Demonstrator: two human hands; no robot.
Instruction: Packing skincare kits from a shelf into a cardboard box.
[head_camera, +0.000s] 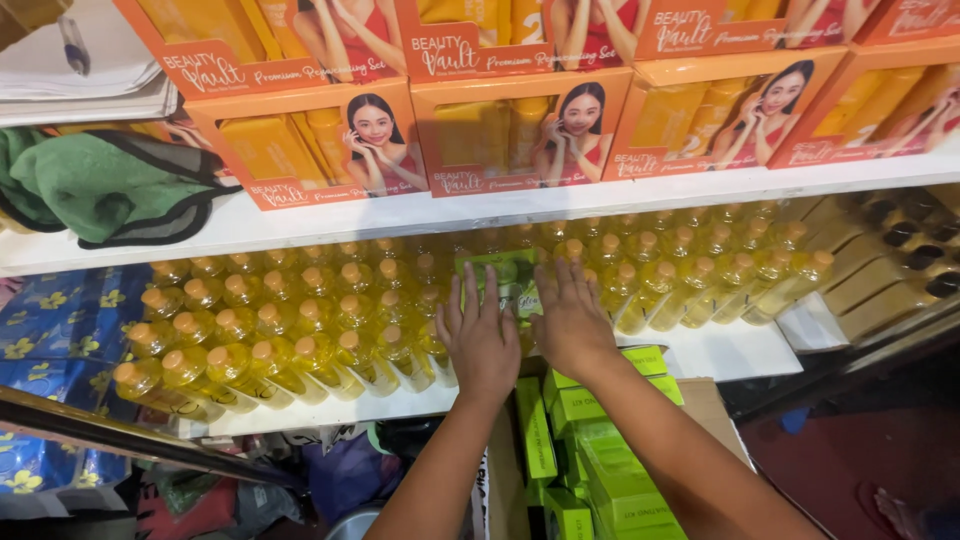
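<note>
- The left hand (480, 340) lies flat with fingers spread, palm down, on the green boxes (510, 285) at the middle of the white shelf (720, 350); it grips nothing.
- The right hand (570, 320) lies just beside it, also flat and open with fingers a little apart, pressing the same green boxes from above.
- The green boxes sit in a gap between two groups of bottles; only their tops show past the fingers.
- To the left of the hands, rows of small yellow oil bottles (260, 340) with tan caps fill the shelf, packed close and touching one another.
- To the right, more yellow bottles (720, 270) of the same kind stand in tight rows.
- Below the forearms, an open cardboard carton (705, 400) holds lime-green boxes (600, 460) stacked on edge.
- On the shelf above, orange gift-set boxes (330, 140) with clear windows stand side by side in a row.
- At the upper left, a green cloth (100, 180) with dark trim lies bunched on the upper shelf.
- At the far left, blue packets with yellow flowers (60, 320) sit beside the bottles.
- At the far right, tan boxes with dark caps (890, 260) lie tilted near the shelf's end.
</note>
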